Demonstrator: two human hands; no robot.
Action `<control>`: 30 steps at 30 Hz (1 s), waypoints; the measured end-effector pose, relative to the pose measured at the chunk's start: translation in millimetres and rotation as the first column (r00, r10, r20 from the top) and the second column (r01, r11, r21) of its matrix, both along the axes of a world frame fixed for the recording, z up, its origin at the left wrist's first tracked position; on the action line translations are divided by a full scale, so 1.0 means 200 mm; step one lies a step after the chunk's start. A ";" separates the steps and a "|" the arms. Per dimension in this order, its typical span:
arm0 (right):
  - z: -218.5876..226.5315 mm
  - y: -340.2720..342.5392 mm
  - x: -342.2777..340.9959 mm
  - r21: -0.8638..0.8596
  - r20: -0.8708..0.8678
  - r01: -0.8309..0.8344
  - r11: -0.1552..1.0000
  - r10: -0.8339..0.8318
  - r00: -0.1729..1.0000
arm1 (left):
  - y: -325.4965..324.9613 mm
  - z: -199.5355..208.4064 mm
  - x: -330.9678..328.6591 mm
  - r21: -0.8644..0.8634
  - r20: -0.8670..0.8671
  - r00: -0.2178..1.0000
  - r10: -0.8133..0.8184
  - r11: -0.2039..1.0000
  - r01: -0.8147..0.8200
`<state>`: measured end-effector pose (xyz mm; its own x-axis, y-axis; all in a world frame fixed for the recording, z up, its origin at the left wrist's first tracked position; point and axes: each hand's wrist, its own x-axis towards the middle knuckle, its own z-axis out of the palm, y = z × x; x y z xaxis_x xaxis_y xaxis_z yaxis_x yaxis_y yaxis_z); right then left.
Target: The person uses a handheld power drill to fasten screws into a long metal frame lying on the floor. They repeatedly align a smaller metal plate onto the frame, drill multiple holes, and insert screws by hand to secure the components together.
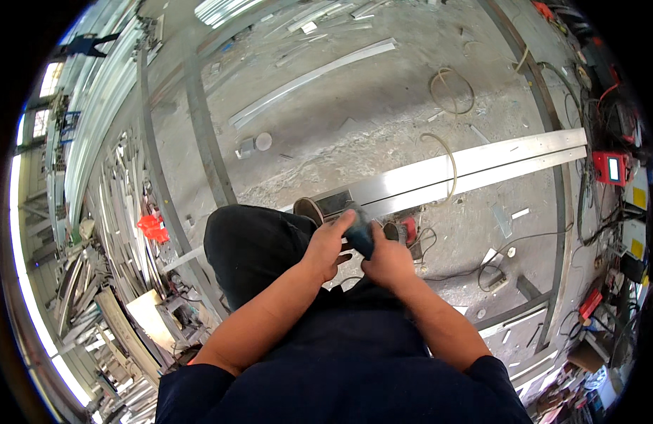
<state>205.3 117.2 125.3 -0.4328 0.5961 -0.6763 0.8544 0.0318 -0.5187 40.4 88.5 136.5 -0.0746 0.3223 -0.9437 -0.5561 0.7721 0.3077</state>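
Grey concrete floor spreads through a cluttered workshop, strewn with metal scraps. Far off at the upper left I see another person in dark clothing, and nearer, long pale metal lengths lie stacked. Below them offcuts are heaped beside a crumpled red-orange bag.

Toward the middle, past the worker's bent, dark-trousered knee, both hands meet on one dark blue-green tool just in front of the body. The left hand is half curled, its thumb against the tool and its fingertips showing beneath. The tool's long axis runs away from the belly, leaning slightly left, its far end above the near end of two pale metal beams. I can't tell which end does the work, nor whether it carries lettering, since the hands cover much of it. The right hand is closed round the near end.

Just right, a red object lies on the floor. The beams slant up rightward toward a red box whose lit screen is too small to read.
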 end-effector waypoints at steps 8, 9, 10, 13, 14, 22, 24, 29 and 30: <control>-0.14 -0.03 -0.25 0.038 -0.005 -0.200 0.979 0.200 0.980 | 0.01 -0.31 -0.09 -0.022 -0.103 0.970 0.220 0.974 -0.223; -0.15 -0.02 -0.26 0.049 0.000 -0.203 0.978 0.203 0.979 | 0.02 -0.32 -0.09 -0.042 -0.136 0.964 0.227 0.971 -0.235; -0.17 -0.02 -0.26 0.043 0.018 -0.211 0.976 0.211 0.977 | 0.03 -0.33 -0.09 -0.061 -0.169 0.957 0.234 0.967 -0.248; -0.15 0.02 -0.29 0.037 0.004 -0.211 0.977 0.211 0.978 | 0.00 -0.41 -0.14 -0.040 -0.157 0.968 0.194 0.978 -0.203; -0.16 0.02 -0.30 0.028 0.006 -0.213 0.977 0.213 0.977 | 0.00 -0.42 -0.15 -0.059 -0.167 0.971 0.169 0.982 -0.181; -0.19 0.06 -0.32 -0.036 0.004 -0.203 0.979 0.203 0.979 | 0.05 -0.50 -0.19 -0.166 -0.158 0.977 0.141 0.972 -0.167; -0.19 0.09 -0.33 -0.072 0.017 -0.197 0.978 0.198 0.980 | 0.09 -0.49 -0.21 -0.138 -0.142 0.982 0.121 0.980 -0.141; -0.21 0.16 -0.36 -0.100 0.040 -0.179 0.979 0.184 0.982 | 0.11 -0.59 -0.23 -0.194 -0.320 0.938 -0.129 0.979 0.069; -0.20 0.17 -0.38 -0.100 0.045 -0.179 0.979 0.184 0.982 | 0.12 -0.61 -0.23 -0.219 -0.343 0.925 -0.162 0.972 0.088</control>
<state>130.3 151.5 84.6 -0.4895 0.4428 -0.7512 0.8655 0.1416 -0.4805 -6.1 111.6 13.9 -0.3889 0.1625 -0.9068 -0.3326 0.8932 0.3027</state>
